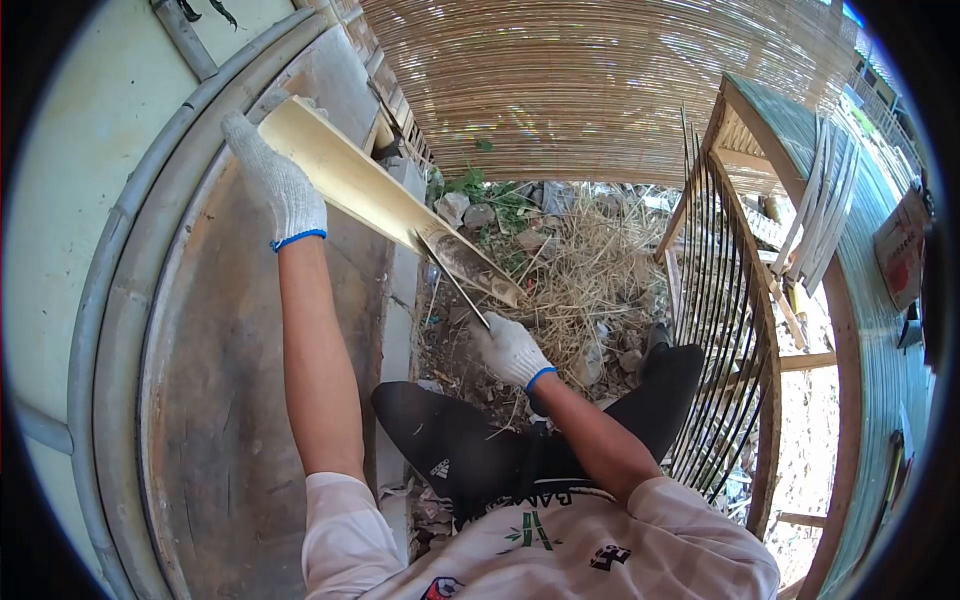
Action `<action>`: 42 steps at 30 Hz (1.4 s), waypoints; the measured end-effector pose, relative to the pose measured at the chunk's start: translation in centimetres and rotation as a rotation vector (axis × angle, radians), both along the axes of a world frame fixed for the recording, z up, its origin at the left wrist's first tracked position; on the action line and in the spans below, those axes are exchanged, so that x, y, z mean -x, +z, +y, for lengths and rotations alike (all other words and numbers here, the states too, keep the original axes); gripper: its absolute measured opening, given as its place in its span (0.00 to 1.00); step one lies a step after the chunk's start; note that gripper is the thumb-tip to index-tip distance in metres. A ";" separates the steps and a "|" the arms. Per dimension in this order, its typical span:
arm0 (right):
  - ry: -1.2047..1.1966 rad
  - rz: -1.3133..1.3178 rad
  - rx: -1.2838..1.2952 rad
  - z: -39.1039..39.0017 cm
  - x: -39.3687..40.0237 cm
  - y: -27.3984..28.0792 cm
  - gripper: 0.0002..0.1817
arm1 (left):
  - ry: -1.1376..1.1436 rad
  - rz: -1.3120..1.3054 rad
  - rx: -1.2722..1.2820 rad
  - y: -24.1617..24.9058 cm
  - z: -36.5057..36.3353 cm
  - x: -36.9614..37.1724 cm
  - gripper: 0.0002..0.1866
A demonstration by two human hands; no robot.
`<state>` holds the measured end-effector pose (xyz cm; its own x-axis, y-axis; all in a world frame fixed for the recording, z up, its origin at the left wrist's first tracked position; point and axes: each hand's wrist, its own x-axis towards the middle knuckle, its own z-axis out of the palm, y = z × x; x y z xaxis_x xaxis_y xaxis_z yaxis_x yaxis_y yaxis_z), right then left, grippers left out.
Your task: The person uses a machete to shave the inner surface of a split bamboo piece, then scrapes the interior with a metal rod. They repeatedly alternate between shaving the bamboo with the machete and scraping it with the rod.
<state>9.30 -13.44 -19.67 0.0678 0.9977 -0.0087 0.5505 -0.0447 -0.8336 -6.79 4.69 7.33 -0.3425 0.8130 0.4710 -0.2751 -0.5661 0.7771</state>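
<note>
My left hand [280,185], in a white knit glove with a blue cuff, grips the upper end of a split bamboo piece [350,170]. The bamboo slants down to the right, its pale hollow inside facing up and its lower end darker. In my right hand [510,350], gloved the same way, is the handle of a knife [455,283]. The narrow blade points up and left, its tip at the bamboo's near edge. The handle itself is hidden by my fingers.
A brown board [270,370] lies at my left beside a low block edge. Dry straw and stones [590,260] cover the ground ahead. A bamboo screen [600,90] stands behind. To the right is a wooden frame [765,390] with dark slats, and thin strips [825,205] rest on the green tabletop.
</note>
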 end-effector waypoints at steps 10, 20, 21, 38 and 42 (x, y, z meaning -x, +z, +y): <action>-0.033 0.011 -0.066 -0.2 2.3 -0.6 0.16 | 0.080 0.092 -0.033 0.1 -0.6 0.5 0.41; -0.035 -0.099 0.016 -0.5 2.2 -1.0 0.12 | 0.035 0.156 -0.031 -1.5 1.5 3.1 0.42; -0.011 -0.076 0.007 -0.7 1.7 -0.6 0.11 | 0.029 0.156 -0.040 -0.6 0.7 2.5 0.42; -0.023 0.003 -0.091 -1.8 2.7 -0.2 0.14 | 0.080 0.067 -0.050 -1.3 -0.6 1.5 0.41; 0.035 -0.026 -0.070 -2.4 0.4 1.2 0.13 | -0.081 0.007 -0.030 -0.5 -2.1 1.3 0.41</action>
